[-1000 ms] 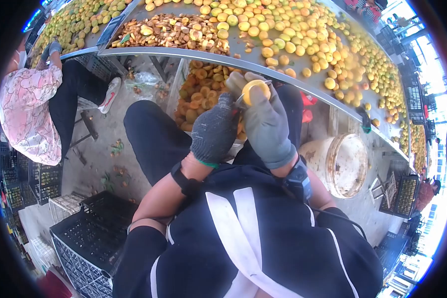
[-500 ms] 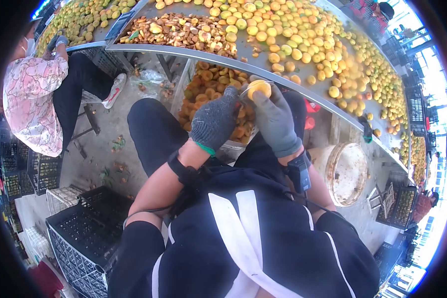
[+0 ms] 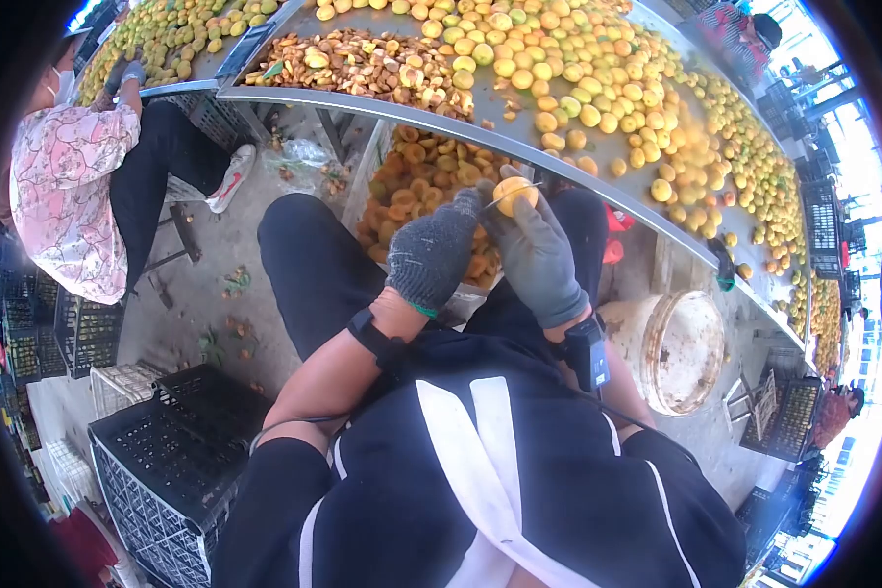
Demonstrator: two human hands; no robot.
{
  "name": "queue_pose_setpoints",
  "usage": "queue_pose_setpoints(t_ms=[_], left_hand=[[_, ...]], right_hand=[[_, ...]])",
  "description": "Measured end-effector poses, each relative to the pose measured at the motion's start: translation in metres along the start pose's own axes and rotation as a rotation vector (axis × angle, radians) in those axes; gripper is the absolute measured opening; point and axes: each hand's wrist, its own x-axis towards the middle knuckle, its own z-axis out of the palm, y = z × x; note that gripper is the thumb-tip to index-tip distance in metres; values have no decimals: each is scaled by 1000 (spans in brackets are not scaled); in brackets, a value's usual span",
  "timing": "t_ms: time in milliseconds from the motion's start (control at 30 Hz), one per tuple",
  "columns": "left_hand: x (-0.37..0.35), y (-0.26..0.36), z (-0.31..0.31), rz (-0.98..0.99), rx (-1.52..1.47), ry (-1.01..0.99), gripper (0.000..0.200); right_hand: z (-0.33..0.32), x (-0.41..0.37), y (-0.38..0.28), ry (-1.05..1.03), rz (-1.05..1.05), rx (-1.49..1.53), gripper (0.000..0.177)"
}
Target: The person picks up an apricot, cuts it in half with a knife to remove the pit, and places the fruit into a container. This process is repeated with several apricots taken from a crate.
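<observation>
My right hand point(image 3: 539, 257), in a grey glove, grips a yellow-orange apricot point(image 3: 515, 196) between thumb and fingers. My left hand point(image 3: 431, 243), in a dark grey knit glove with a green cuff, is closed around a thin-bladed knife point(image 3: 497, 204); its handle is hidden in the fist. The narrow blade lies against the apricot, its tip showing past the fruit's far side. Both hands are close together above a crate of apricot halves point(image 3: 416, 181) between my knees.
A metal table point(image 3: 598, 174) bears many whole apricots point(image 3: 608, 93) and a heap of brown apricot pits point(image 3: 363, 69). On the right stands a stained white bucket point(image 3: 681, 353); on the left, a black crate point(image 3: 167, 451). A co-worker point(image 3: 73, 186) sits at the left.
The apricot has turned in my right hand, and the blade now shows across it. My left hand has rolled over and shifted slightly right and down. The whole view has shifted a little.
</observation>
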Motion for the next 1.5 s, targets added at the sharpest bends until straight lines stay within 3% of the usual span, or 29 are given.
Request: queue_pose_setpoints(t_ms=[200,433,600,733,800,1000,1200,1500], left_hand=[[-5,0,1,-1,-41,-17,24],[-4,2,-7,-111,-168,-67,33],[-3,-5,-15,-82,-53,-94,30],[-9,-1,-14,-92,-47,-92,27],[-13,0,-13,-101,-55,-89,26],[-11,-2,-11,-24,-15,-124,27],[-6,2,-10,-165,-162,-180,29],[-16,-4,7,-210,-365,-134,50]], right_hand=[[-7,4,8,102,41,-104,32],[-6,-1,8,6,-18,-44,35],[-10,3,-3,30,14,-332,36],[-2,-3,10,46,-23,-235,36],[-3,-8,21,66,103,28,34],[-11,-3,27,130,175,0,31],[-1,-5,18,150,-2,-295,28],[11,-5,24,94,-102,-201,33]])
